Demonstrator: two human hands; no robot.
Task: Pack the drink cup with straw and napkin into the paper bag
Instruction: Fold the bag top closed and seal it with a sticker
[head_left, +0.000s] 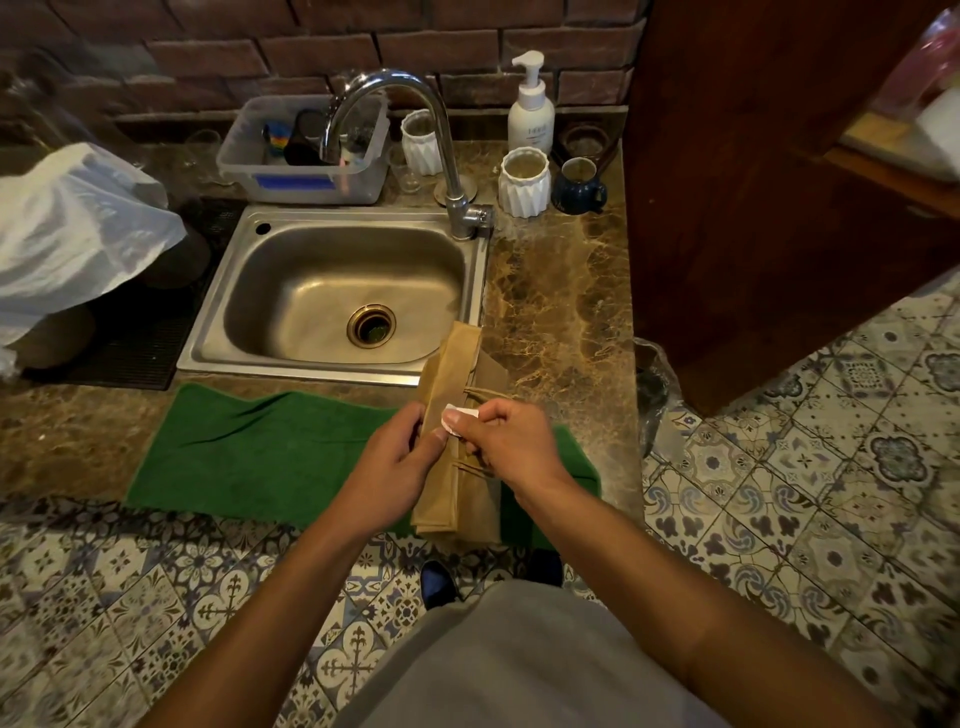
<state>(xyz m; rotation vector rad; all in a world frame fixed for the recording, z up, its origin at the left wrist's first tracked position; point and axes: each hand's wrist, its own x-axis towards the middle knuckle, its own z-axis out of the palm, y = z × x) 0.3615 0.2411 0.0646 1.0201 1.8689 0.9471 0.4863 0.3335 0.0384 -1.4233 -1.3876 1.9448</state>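
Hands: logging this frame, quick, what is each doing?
Left hand: grips the folded bag.
Right hand: pinches a white slip at the bag.

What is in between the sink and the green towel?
In the head view, a strip of brown marble counter separates the sink and green towel; the folded paper bag crosses it on the right.

A kitchen: steel sink, curved faucet, marble counter.

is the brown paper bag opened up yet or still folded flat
Folded flat. The paper bag lies as a narrow creased strip over the green towel, with both hands on it: left hand, right hand.
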